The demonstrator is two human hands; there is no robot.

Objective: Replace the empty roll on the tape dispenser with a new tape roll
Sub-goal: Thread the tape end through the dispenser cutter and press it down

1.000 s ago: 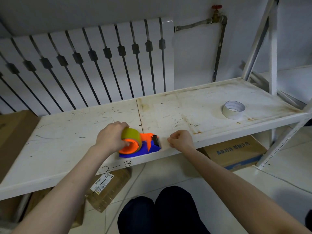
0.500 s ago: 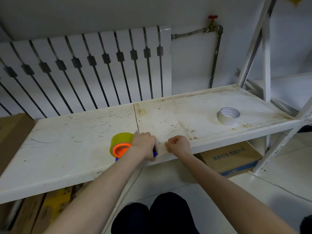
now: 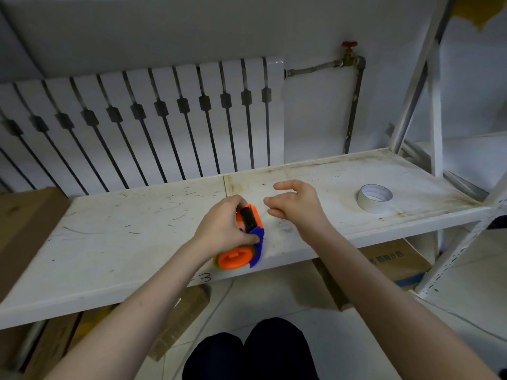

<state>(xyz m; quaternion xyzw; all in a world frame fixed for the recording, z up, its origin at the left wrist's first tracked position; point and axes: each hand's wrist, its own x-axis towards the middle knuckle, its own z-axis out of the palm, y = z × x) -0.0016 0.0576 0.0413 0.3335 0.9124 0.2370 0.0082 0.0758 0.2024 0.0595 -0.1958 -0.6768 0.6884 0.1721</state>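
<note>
My left hand [image 3: 222,229] grips the orange and blue tape dispenser [image 3: 247,242] above the front of the white shelf [image 3: 109,242]. The dispenser is turned so its orange hub faces me, and a sliver of yellowish tape roll [image 3: 215,263] shows at the hub's left edge. My right hand [image 3: 295,204] hovers just right of the dispenser with fingers spread and nothing in it. An empty white tape core [image 3: 374,198] stands on the shelf further right.
A white radiator [image 3: 164,119] and a pipe with a red valve [image 3: 349,46] back the shelf. A shelf post [image 3: 436,105] rises at the right. Cardboard boxes [image 3: 395,261] sit on the floor below, and my knees [image 3: 252,352] are under the shelf edge.
My left hand shifted from the roll to the dispenser body, lifted it and turned it end-on. My right hand opened from a fist and rose off the shelf edge.
</note>
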